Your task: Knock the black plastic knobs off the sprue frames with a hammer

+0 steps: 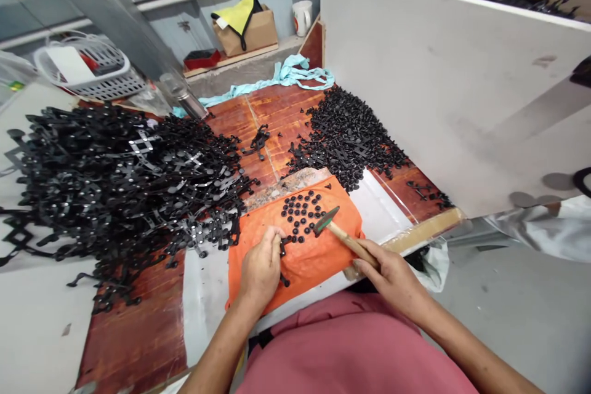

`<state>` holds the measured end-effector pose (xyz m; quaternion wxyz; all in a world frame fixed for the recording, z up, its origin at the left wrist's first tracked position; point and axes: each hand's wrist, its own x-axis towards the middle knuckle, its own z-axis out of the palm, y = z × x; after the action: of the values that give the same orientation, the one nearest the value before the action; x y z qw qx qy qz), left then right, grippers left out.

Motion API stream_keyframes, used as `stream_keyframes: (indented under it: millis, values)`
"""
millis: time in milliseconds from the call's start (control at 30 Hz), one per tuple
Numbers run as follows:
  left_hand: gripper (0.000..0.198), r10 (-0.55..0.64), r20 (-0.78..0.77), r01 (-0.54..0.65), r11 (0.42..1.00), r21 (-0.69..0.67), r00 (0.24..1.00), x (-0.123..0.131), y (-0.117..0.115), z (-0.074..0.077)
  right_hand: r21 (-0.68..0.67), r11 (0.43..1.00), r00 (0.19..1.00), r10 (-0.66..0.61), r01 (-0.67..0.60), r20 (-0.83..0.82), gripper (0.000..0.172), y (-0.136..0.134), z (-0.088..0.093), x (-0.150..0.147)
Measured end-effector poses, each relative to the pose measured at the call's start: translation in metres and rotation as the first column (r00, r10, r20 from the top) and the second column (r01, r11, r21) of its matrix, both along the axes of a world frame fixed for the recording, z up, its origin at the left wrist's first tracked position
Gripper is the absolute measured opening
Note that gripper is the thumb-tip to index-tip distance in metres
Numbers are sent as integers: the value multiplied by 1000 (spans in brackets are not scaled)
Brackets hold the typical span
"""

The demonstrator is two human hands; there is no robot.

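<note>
Inside the left hand [262, 265], a black part [283, 250] is partly hidden.

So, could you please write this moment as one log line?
left hand: holding black part | right hand: holding hammer by handle | black discs: on orange cloth | black heap: left of cloth

The reddish-brown tabletop [143, 338] bears a tangled heap of black linked pieces [115, 178] at left; a mound of smaller black parts [348, 132] at right; a white sheet [378, 206] in front; light-blue strips [293, 74] at the back.
</note>
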<state>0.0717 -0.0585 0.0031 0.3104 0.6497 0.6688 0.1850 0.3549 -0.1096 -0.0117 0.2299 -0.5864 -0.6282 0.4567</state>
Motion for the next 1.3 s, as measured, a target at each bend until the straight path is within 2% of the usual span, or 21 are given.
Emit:
stream_keyframes:
  millis: [200,400,533,633,767,900,1033,1100,1200,1300]
  values:
    - [26,-26,-103,25,1000,-11,994,3,1,0,13,1000,999,-5,4,51,37,0,-1,-2]
    - [28,-57,-301,43,998,-51,952,9,0,3,15,1000,998,26,-27,64,41,2,5,-1]
    - [28,-67,-386,47,997,-61,920,13,0,6,116,986,987,103,-117,126,43,4,19,-4]
    - [29,-81,-436,52,996,-77,896,14,1,9,229,952,959,146,-203,245,47,6,30,-10]
    - [30,-92,-467,68,995,-68,879,13,0,8,348,890,916,161,-295,367,53,10,36,-22]
    - [31,-77,-458,66,997,-40,886,13,-1,3,341,863,839,155,-372,521,49,13,31,-27]
    - [30,-64,-472,53,998,-37,879,15,-2,2,436,843,902,122,-314,413,54,12,29,-25]
    - [30,-59,-485,45,998,-39,872,16,-2,2,446,829,881,113,-339,459,52,12,29,-25]
    - [31,-49,-501,25,998,-55,864,16,-2,2,397,821,804,120,-410,583,48,13,29,-24]
    - [32,-49,-512,20,998,-62,857,17,-1,1,449,811,843,95,-374,530,52,13,27,-25]
